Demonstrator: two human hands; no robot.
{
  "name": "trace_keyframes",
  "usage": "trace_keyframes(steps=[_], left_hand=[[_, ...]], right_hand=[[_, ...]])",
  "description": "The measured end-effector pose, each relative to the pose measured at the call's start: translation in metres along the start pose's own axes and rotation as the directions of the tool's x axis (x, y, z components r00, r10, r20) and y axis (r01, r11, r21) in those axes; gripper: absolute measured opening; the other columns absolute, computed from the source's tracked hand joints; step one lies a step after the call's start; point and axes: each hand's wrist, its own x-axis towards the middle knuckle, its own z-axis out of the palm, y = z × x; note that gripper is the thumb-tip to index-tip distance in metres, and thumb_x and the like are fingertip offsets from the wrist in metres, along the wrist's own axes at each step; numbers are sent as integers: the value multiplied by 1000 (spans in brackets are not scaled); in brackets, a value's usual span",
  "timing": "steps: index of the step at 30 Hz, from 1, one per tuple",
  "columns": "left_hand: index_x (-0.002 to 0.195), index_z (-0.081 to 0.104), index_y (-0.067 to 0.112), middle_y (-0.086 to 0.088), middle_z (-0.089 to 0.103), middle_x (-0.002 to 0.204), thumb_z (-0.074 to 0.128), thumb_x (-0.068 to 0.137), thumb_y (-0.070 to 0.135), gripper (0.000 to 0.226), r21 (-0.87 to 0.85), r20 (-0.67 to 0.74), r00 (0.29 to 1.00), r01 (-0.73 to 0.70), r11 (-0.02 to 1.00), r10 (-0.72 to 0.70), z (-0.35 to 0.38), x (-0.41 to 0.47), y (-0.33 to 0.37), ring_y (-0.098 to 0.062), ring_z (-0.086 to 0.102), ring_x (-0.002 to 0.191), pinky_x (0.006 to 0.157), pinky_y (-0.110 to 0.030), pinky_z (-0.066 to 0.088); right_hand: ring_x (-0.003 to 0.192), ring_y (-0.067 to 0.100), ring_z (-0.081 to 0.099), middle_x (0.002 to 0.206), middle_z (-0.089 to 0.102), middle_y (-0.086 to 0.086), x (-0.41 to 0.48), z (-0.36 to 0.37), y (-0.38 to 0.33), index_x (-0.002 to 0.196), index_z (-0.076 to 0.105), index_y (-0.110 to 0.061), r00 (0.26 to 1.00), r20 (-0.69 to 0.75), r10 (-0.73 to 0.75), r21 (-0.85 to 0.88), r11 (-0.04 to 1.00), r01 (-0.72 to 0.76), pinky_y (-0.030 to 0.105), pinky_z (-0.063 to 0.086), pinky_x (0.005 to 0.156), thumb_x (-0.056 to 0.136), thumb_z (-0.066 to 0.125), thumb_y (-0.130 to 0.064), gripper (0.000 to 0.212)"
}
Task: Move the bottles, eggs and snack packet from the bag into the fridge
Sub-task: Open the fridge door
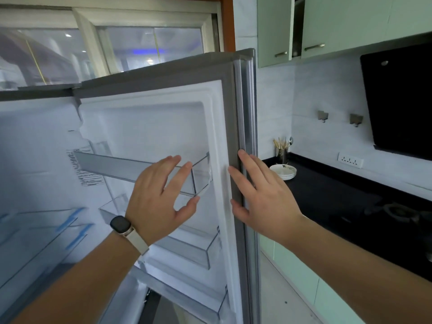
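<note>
A: What are the hands doing?

B: Both are spread and hold nothing. The left hand [161,199], with a watch [120,225] on its wrist, is raised in front of the upper door shelf [131,167]. Its fingers are straight and its thumb is near the shelf's clear corner. I cannot tell whether it touches. The right hand [261,195] lies flat at the outer edge of the fridge door [149,122], fingertips on the white seal and grey rim.

A: And the fridge itself?

B: The fridge [35,160] fills the left of the view with its door swung wide. A lower door shelf [187,251] sits beneath the left hand, and a glass shelf [35,230] shows inside.

A: What about the room?

B: To the right runs a black counter [339,202]. It carries a stack of bowls [283,171], a utensil holder [282,153] just behind them, and a gas hob [402,212] farther along. A dark range hood [402,101] hangs above, with a socket [350,160] and two hooks [323,115] on the pale wall. There are green wall cabinets [339,22] overhead. A window [117,47] stands behind the fridge.
</note>
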Motion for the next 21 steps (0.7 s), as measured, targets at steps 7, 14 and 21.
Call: trace_keyframes(steps=[7,14,21], left_hand=[[134,51,14,-20,63,120,72,80,36,61,52,-83,996,22,998,-18,54,13,6,-37,57,112,98,-58,40],[130,56,19,-18,68,115,67,79,34,54,65,-153,983,112,992,-101,114,33,19,-32,54,115,102,-61,35],[131,56,23,-13,69,114,65,79,30,54,97,-138,978,169,981,-155,170,54,21,-30,53,114,107,-60,29]], right_hand=[[134,39,43,153,36,22,-3,32,33,138,52,-11,999,21,24,-26,999,-24,47,46,102,83,65,-32,60],[134,39,44,151,38,25,12,69,84,135,56,-9,1000,23,3,-39,999,-2,45,48,99,83,70,-27,56],[133,38,45,152,36,24,33,115,132,137,51,-12,1000,28,-5,-71,997,7,47,47,101,88,62,-32,54]])
